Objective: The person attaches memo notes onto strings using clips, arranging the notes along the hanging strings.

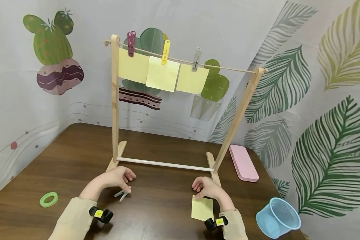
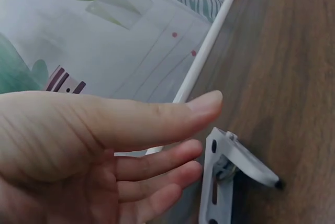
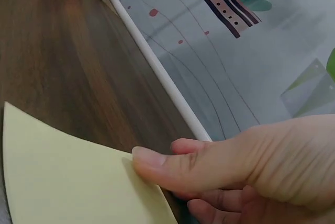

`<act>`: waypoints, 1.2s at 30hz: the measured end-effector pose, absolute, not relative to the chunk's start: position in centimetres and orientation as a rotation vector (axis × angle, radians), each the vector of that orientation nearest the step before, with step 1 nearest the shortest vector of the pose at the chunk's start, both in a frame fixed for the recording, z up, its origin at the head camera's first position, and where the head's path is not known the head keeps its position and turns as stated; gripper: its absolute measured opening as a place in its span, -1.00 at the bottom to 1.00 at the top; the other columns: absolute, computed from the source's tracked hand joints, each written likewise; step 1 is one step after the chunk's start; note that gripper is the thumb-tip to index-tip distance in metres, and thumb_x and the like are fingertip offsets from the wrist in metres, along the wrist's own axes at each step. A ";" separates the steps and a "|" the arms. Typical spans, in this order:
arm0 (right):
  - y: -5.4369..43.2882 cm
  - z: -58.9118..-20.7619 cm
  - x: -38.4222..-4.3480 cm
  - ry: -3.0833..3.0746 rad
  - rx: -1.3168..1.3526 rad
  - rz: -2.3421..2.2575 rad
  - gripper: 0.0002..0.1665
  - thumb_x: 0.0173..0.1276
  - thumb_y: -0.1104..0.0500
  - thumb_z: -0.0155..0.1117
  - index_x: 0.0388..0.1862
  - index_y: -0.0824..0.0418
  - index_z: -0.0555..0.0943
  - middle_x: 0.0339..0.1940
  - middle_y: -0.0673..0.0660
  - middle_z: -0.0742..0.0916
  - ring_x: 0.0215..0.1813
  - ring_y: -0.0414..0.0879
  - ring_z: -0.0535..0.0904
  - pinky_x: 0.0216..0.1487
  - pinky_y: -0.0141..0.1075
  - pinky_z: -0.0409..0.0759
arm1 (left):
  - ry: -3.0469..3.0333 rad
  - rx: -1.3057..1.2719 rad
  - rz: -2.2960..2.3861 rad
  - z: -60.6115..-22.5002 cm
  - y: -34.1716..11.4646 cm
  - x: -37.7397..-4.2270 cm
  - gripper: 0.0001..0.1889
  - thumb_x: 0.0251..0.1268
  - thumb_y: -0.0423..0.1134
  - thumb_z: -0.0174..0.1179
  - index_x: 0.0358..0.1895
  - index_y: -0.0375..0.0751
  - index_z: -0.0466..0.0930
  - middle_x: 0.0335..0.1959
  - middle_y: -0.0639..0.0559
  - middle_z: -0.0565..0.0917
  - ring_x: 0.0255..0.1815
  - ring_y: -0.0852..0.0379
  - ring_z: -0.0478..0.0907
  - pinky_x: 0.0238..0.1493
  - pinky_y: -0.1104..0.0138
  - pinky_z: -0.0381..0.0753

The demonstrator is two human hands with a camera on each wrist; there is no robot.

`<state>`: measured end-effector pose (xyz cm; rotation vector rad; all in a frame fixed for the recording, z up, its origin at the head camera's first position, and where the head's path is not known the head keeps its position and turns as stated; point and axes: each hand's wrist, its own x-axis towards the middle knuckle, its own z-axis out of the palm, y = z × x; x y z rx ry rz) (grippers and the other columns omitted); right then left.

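Observation:
My left hand hovers over the left front of the table, thumb and fingers apart with nothing between them. Close by its thumb tip is a pale grey clothespin, legs spread in a V; in the left wrist view the clothespin lies just past the fingertips. My right hand pinches a yellow sticky note at its upper edge. In the right wrist view the thumb lies on top of the sticky note, which bends slightly, and the other fingers are partly hidden behind the thumb.
A wooden frame with a string stands behind the hands. Three yellow notes hang there from purple, yellow and grey clothespins. A white rod joins its feet. Around lie a green ring, pink case and blue mesh cup.

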<state>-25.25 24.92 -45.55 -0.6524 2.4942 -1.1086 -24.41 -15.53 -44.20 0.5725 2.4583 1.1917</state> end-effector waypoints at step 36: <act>23.5 -47.1 -25.7 2.742 -0.701 -1.036 -0.65 -0.07 0.32 0.61 -0.35 0.27 0.59 -0.42 0.04 0.64 -0.38 -0.23 0.50 -0.30 -0.46 0.50 | 2.505 0.677 1.310 -45.2 -13.4 -24.9 -0.56 -0.32 -0.63 0.32 -0.16 -0.49 0.59 -0.41 -0.08 0.66 -0.39 0.18 0.55 -0.37 0.42 0.56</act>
